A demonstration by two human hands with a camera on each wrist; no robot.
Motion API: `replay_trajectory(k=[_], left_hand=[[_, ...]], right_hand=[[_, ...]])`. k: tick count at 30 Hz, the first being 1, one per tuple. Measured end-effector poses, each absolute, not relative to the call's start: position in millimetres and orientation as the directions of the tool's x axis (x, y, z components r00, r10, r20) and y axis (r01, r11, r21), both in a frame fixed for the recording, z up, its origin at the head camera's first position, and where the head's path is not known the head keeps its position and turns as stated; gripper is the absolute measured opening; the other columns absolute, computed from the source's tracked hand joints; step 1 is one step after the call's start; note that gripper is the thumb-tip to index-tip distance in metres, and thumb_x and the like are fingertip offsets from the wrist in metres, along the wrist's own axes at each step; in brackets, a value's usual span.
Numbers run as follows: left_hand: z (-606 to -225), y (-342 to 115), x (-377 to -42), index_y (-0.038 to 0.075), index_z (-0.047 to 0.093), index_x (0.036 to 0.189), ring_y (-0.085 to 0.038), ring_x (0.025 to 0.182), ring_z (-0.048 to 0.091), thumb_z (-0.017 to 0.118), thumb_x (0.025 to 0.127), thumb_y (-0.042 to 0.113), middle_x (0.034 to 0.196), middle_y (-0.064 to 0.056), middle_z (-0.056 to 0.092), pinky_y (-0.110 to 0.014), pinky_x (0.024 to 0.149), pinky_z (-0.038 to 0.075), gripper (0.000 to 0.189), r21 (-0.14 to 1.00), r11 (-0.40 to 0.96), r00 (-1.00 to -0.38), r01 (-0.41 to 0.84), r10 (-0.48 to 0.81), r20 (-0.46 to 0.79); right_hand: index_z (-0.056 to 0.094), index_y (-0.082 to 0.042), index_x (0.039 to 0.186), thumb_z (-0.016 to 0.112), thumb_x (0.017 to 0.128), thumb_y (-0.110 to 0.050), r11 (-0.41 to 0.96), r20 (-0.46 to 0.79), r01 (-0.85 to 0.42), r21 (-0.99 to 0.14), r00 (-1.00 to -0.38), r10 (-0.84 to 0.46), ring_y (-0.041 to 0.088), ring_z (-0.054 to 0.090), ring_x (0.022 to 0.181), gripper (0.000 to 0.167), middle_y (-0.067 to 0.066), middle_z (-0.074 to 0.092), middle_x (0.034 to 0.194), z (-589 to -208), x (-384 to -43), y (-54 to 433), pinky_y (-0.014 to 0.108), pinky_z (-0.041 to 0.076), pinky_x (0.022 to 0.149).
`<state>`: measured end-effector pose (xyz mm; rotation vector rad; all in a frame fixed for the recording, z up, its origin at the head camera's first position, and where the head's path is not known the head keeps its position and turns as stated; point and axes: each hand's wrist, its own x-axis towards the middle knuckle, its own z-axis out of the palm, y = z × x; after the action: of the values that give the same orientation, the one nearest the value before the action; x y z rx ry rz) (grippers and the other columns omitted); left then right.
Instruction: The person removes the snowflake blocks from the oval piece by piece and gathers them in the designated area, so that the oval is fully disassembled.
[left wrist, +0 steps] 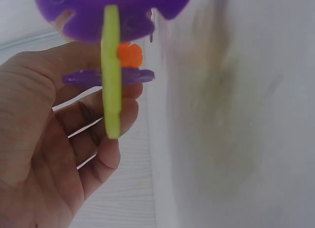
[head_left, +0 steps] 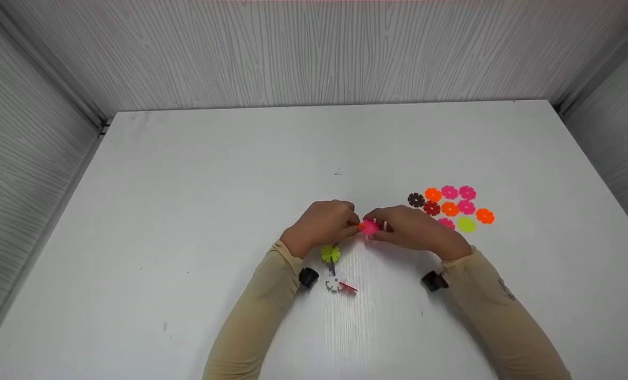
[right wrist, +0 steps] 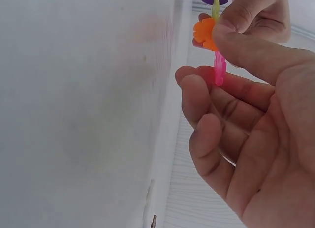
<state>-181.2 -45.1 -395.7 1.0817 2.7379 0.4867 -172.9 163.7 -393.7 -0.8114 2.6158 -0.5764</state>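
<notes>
Both hands meet over the table, working on a chain of notched plastic discs joined at their slots. My left hand (head_left: 329,224) pinches the chain near its orange disc (right wrist: 203,33). A pink disc (head_left: 369,227) joins on there, gripped between the thumb and fingers of my right hand (head_left: 411,228). From the left hand the chain trails toward the front: a purple disc (left wrist: 78,78) seen edge-on, a yellow-green disc (head_left: 330,254), another purple disc (left wrist: 118,16), a white disc (head_left: 333,284) and a red disc (head_left: 348,288). The left fingers partly hide the orange disc in the head view.
Loose discs lie flat right of the right hand, among them a dark brown disc (head_left: 416,200), a dark red disc (head_left: 431,208), a yellow-green loose disc (head_left: 466,225) and several orange and pink ones. The white table (head_left: 187,211) ends at a grey wood-grain back panel (head_left: 314,53).
</notes>
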Motion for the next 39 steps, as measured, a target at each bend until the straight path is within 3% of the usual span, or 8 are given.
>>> replay_trajectory(k=[3,9,17,23,29,39], left_hand=[[-395.4,-45.0,-181.5,0.011,0.076,0.094,-0.012,0.069,0.044,0.058,0.096,0.024,0.081,-0.004,0.059,-0.024,0.062,0.036,0.022,0.343,0.680,-0.717,0.648,0.697,-0.027],[-394.6,-44.0,-182.2,0.010,0.076,0.098,-0.012,0.072,0.048,0.058,0.096,0.024,0.088,-0.005,0.064,-0.025,0.066,0.041,0.023,0.358,0.681,-0.713,0.639,0.699,-0.056],[-395.4,-43.8,-183.9,0.011,0.076,0.100,-0.013,0.077,0.054,0.058,0.096,0.023,0.093,-0.002,0.069,-0.030,0.076,0.052,0.022,0.372,0.682,-0.710,0.629,0.699,-0.082],[-395.4,-42.3,-182.8,0.011,0.077,0.097,-0.012,0.076,0.051,0.059,0.096,0.023,0.088,0.000,0.065,-0.026,0.070,0.046,0.022,0.419,0.686,-0.696,0.595,0.700,-0.158],[-396.3,-42.3,-182.4,0.010,0.076,0.087,-0.010,0.072,0.047,0.058,0.096,0.022,0.079,0.003,0.056,-0.023,0.063,0.038,0.023,0.460,0.682,-0.696,0.569,0.697,-0.172],[-394.0,-44.2,-182.2,0.007,0.070,0.078,-0.011,0.067,0.043,0.056,0.095,0.018,0.071,0.003,0.047,-0.024,0.061,0.034,0.025,0.444,0.695,-0.720,0.565,0.678,-0.145]], right_hand=[[0.061,-0.011,0.127,0.066,0.091,-0.027,0.752,-0.199,-0.470,-0.462,-0.771,-0.605,0.016,0.059,0.084,0.040,0.004,0.069,0.103,-393.2,-173.7,164.0,0.033,0.053,0.079],[0.062,-0.011,0.127,0.066,0.091,-0.028,0.749,-0.218,-0.486,-0.450,-0.754,-0.620,0.013,0.055,0.073,0.039,0.000,0.066,0.089,-391.1,-174.9,164.6,0.027,0.047,0.070],[0.064,-0.012,0.123,0.066,0.091,-0.028,0.728,-0.192,-0.519,-0.448,-0.739,-0.646,0.012,0.054,0.072,0.036,-0.001,0.066,0.088,-391.1,-174.1,167.1,0.026,0.046,0.068],[0.066,-0.015,0.121,0.067,0.090,-0.030,0.735,-0.239,-0.506,-0.450,-0.725,-0.646,0.012,0.055,0.074,0.034,-0.003,0.066,0.090,-389.5,-173.8,166.3,0.026,0.047,0.069],[0.068,-0.016,0.118,0.067,0.090,-0.030,0.750,-0.251,-0.483,-0.452,-0.738,-0.627,0.010,0.056,0.069,0.032,-0.003,0.066,0.080,-389.7,-174.2,167.2,0.025,0.047,0.065],[0.064,-0.015,0.125,0.067,0.090,-0.026,0.743,-0.193,-0.502,-0.443,-0.756,-0.626,0.012,0.057,0.074,0.037,-0.001,0.070,0.101,-393.2,-172.8,165.1,0.025,0.048,0.068]])
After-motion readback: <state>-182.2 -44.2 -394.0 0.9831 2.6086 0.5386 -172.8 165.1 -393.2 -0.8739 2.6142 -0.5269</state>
